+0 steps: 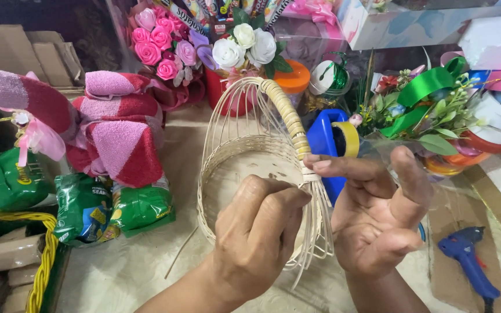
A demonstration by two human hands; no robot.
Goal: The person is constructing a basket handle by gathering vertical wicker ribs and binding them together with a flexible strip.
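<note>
Left hand (pixel 256 229): grip clamped on near rim of wicker basket (pixel 244 168), basket tilted toward camera over counter (pixel 129 272).
Right hand (pixel 378 214): grip apart, palm up, forefinger touching handle base.
Advice: steady rim firmly, support loose splayed canes.
Right: blue glue gun (pixel 468 261).
Left: green packets (pixel 111 211).
Behind: pink towels (pixel 120 133), fabric roses (pixel 163 40), ribbon spools (pixel 482 116).

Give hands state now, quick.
Left hand: closed on the wicker basket rim.
Right hand: open, fingertips touching the basket handle base.
</note>
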